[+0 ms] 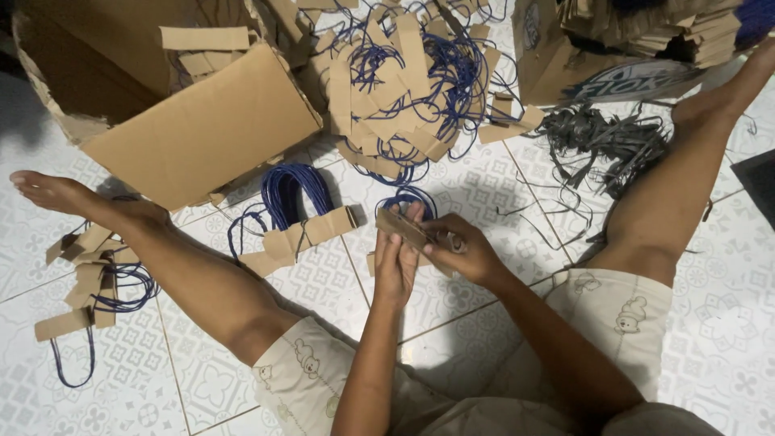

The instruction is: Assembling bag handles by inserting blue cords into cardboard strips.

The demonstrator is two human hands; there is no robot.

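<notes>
I sit on a tiled floor with legs spread. My left hand [395, 258] and my right hand [462, 250] meet in front of me, both gripping a small stack of brown cardboard strips [404, 228] with blue cord loops [408, 198] sticking out behind it. A finished bundle of cardboard strips with blue cord handles [295, 206] lies on the floor just left of my hands.
A big heap of strips with blue cords [404, 81] lies ahead. An open cardboard box [178, 105] stands at far left, a printed box [613, 56] at far right, dark grey strapping [605, 141] beside it. More strips [89, 282] lie by my left leg.
</notes>
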